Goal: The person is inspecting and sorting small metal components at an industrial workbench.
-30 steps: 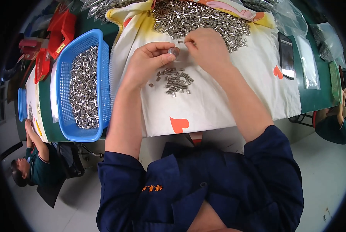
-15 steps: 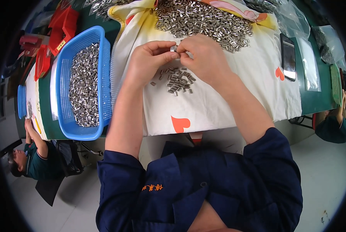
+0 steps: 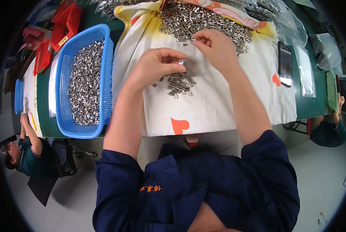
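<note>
Short metal cylinders lie in a broad heap at the far side of a white patterned cloth; a smaller pile of like cylinders rests nearer the person, between the two forearms, its far edge partly covered by the left hand; that hand pinches a shiny rounded piece between thumb and fingers, just above the smaller pile, the exact form of the piece being partly hidden by the grip; the right hand, near the front of the heap, has thumb and forefinger pressed together on a small metal piece, of which only a glinting end shows; a loose cylinder lies on the cloth just beside these fingertips; along the cloth's left edge stands a blue basket filled with similar cylinders, with red bins beyond it; to the right, a dark phone lies on the cloth's margin, and a clear plastic bag lies flat on the green table; co-workers sit at far left and far right.
</note>
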A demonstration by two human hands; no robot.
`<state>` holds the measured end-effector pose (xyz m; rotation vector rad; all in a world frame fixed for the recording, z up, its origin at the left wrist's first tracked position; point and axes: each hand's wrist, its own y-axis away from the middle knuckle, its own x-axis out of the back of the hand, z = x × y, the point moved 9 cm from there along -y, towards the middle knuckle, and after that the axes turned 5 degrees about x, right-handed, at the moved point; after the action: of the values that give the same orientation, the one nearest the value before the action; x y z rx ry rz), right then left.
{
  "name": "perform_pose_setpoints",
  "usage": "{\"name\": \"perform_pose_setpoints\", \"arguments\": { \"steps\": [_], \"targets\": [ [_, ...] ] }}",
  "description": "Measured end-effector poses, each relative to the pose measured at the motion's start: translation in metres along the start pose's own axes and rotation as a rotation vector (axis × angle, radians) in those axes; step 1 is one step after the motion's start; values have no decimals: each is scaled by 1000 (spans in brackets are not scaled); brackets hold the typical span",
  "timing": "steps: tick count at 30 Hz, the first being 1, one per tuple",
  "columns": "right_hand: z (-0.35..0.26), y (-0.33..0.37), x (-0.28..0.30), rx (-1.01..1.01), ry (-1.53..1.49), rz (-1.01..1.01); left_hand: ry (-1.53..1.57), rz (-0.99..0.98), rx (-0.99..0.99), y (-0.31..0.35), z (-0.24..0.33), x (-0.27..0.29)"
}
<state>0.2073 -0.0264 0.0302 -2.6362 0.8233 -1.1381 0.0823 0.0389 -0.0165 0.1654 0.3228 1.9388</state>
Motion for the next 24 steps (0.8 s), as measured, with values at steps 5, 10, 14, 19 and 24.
{"name": "perform_pose_setpoints", "arguments": {
  "steps": [5,10,14,19,24],
  "targets": [
    [-24,3,-29,324,477,37,11,30,-13,-2,2,3],
    [-18,7,-20,93,186,-45,227,105,-32,-4,-1,16],
    [-28,11,-18,-41,-318,-172,303,108,-65,-3,2,18],
    [-40,13,-14,108,-175,-58,300,109,-62,-3,2,19],
    [-59,20,-10,296,29,72,133,186,-28,-1,4,18]
  ]
}}
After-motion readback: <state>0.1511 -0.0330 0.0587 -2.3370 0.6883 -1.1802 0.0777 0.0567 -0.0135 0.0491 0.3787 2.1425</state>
